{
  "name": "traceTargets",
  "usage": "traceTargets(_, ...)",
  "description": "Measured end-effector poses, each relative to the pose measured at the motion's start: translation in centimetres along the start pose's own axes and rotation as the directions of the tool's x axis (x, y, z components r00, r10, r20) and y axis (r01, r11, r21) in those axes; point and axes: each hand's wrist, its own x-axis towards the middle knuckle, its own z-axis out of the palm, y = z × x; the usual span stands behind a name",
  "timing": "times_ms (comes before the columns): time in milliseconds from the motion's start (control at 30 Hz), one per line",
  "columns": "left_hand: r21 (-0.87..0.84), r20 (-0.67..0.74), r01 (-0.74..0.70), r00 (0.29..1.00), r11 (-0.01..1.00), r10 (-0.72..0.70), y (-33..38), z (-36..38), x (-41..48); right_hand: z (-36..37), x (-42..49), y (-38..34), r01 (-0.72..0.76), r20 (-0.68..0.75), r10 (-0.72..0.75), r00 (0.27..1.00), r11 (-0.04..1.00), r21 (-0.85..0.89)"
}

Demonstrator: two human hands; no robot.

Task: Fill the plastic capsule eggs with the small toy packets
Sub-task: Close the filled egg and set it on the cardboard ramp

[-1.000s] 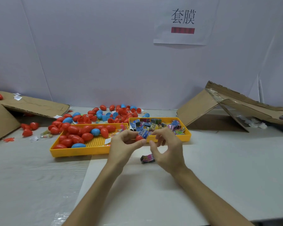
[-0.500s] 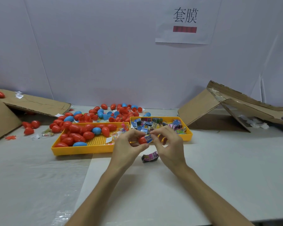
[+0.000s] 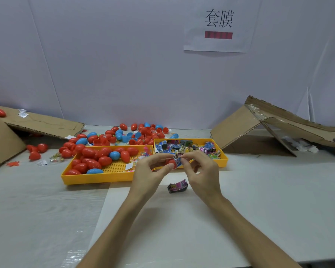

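capsule eggs (image 3: 104,161): smooth glossy plastic. yellow tray (image 3: 97,178): plastic, duller sheen, gridded floor. packets (image 3: 184,147): shiny printed film, crinkled. cardboard (image 3: 238,126): brown, matt, ragged edges, glossy tape (image 3: 258,110). worktop (image 3: 259,200): white, matt; wrinkled clear film (image 3: 46,219) at left edge. wall sign (image 3: 219,43): matt paper

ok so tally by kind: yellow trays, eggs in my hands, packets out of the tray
yellow plastic trays: 2 (egg tray, packet tray)
red plastic capsule egg, in left hand: 1
small toy packets out of the tray: 2 (blue printed packet in right hand, purple packet on the table)
total: 5
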Motion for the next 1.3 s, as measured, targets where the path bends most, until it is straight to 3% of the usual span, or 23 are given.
traceTargets(967, 0.033, 0.011, -0.014, 1.0, 0.999, 0.013, 0.44, 0.03, -0.11, 0.09, -0.07, 0.04, -0.023, 0.039, 0.022, 0.999, 0.999, 0.033)
traceTargets(1300, -0.02, -0.051, 0.04, 0.998, 0.999, -0.041, 0.65, -0.02, -0.17, -0.01, -0.23, -0.17, 0.043, -0.022, -0.043, 0.999, 0.999, 0.001)
